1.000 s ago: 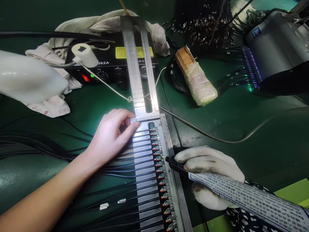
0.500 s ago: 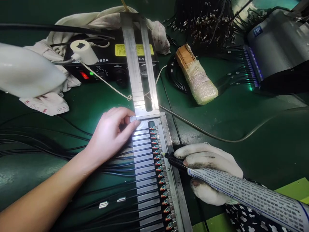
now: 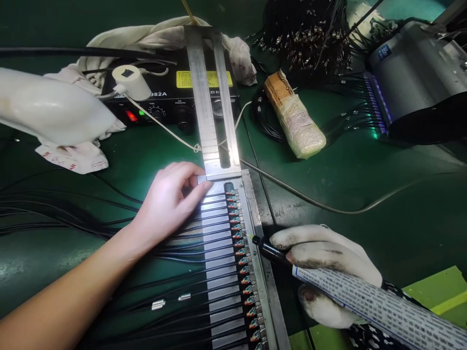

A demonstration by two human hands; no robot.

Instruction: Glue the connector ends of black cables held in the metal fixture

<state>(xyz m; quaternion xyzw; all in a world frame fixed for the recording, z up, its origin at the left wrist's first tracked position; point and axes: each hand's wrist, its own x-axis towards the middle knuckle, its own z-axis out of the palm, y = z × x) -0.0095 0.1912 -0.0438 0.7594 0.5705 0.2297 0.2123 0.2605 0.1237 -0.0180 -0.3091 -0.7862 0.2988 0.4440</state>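
A long metal fixture (image 3: 221, 244) runs up the middle, with a row of thin black cables (image 3: 182, 285) laid across it. Small connectors (image 3: 243, 260) with coloured wire ends sit along its right side. My left hand (image 3: 166, 199), bare, grips the fixture's upper left corner, thumb on top and fingers bent around the edge. In my right hand (image 3: 332, 250), white-gloved with some fingertips exposed, is a printed tube (image 3: 386, 296) with a black nozzle. Its thin yellowish tip points left at the connector row; whether it touches a connector is too small to tell.
Beyond the fixture, a slotted metal bar (image 3: 200, 97) leans over a black control box (image 3: 160, 109) with lit switches. A white lamp head (image 3: 54, 107) hangs left. A wrapped block (image 3: 301, 124), a bundle of cables (image 3: 310, 36) and a grey machine (image 3: 419, 78) stand right.
My right hand and the tube have moved a little right and down, drawing the nozzle slightly away from the connectors. My left hand stays on the fixture. The view has shifted slightly.
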